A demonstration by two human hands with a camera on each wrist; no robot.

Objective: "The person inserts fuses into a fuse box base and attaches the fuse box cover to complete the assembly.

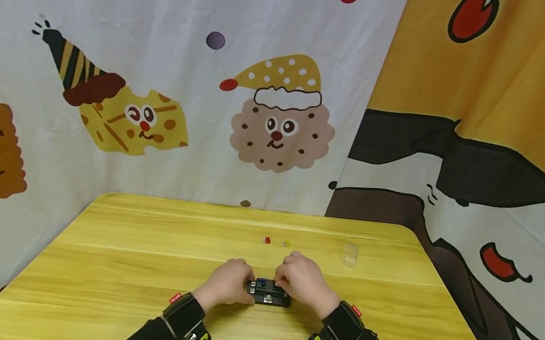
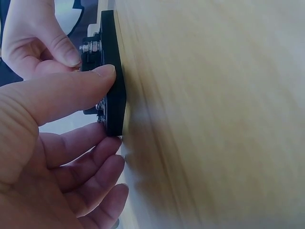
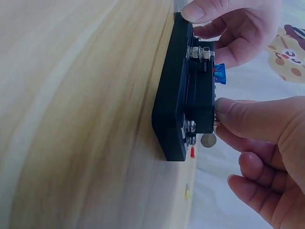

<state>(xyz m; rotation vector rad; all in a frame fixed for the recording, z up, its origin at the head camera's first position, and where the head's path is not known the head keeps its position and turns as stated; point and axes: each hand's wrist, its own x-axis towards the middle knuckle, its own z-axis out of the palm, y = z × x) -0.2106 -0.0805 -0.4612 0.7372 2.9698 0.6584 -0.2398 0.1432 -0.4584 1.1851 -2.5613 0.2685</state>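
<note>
yellow table (image 1: 142,267) | black fuse block (image 1: 268,293) half-hidden by both hands | right grip unclear

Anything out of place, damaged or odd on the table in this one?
Nothing stands out. The black fuse block lies flat on the table, held by the left hand and right hand. A red fuse, yellow fuse and clear cover lie loose behind.

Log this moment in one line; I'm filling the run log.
left hand holds fuse block | right hand touches top | blue fuse seated

Red piece (image 1: 267,240) and yellow piece (image 1: 286,243) too small to identify, black block (image 1: 268,292) partly hidden by both hands
</note>
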